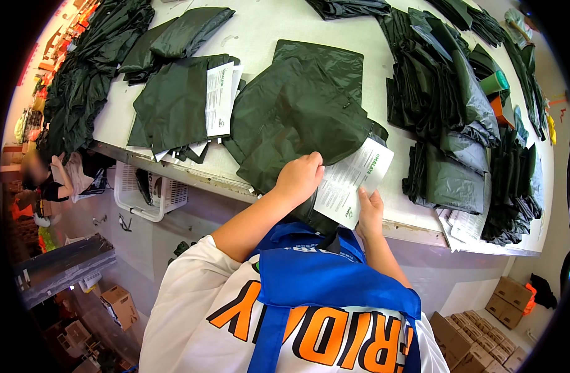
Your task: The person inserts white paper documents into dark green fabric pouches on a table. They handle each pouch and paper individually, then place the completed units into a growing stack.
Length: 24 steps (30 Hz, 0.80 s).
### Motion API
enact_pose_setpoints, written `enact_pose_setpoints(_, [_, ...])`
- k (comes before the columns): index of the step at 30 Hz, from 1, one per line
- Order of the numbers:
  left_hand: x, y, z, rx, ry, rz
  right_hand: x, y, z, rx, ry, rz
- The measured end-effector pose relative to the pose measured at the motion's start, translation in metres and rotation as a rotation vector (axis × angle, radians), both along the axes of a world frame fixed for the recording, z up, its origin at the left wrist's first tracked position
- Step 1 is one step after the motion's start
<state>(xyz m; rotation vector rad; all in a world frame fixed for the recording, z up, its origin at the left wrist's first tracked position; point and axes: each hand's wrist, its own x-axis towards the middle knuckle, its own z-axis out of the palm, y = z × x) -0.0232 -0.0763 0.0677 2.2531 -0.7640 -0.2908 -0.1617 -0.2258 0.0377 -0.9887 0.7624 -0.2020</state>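
Observation:
In front of me a dark green folded garment of thin shiny cloth lies on the white table, its near part hanging toward my apron. A white printed card rests on its near right side, tilted. My left hand is closed at the card's left edge, pinching the green cloth; its fingertips are partly hidden. My right hand grips the card's right edge, thumb upright along it and the other fingers mostly hidden. To the left sits a stack of folded green garments with another white card on it.
Piles of dark garments fill the table's right side, beside white papers. More dark cloth hangs over the left end. A white plastic basket sits below the table edge. Cardboard boxes stand lower right. A person is at far left.

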Motion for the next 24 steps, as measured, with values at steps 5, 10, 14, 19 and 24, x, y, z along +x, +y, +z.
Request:
enact_pose_setpoints(5, [-0.013,-0.013,-0.012,-0.124,0.11,-0.092,0.012,0.023,-0.006,0.115,-0.065,0.173])
enact_pose_setpoints(10, [-0.01,-0.001,-0.002,0.06,-0.039,-0.046,0.016,0.013,-0.009,0.114,0.03,0.174])
enact_pose_setpoints(14, [-0.014,0.004,-0.021,0.231,-0.127,-0.004,0.017,0.01,-0.008,0.112,0.223,0.401])
enact_pose_setpoints(19, [-0.002,0.013,-0.024,0.141,-0.125,-0.052,0.012,0.013,-0.02,0.086,0.12,0.379])
enact_pose_setpoints(24, [-0.006,0.026,0.067,-0.032,-0.275,0.017,0.04,0.037,0.021,0.088,-0.014,0.329])
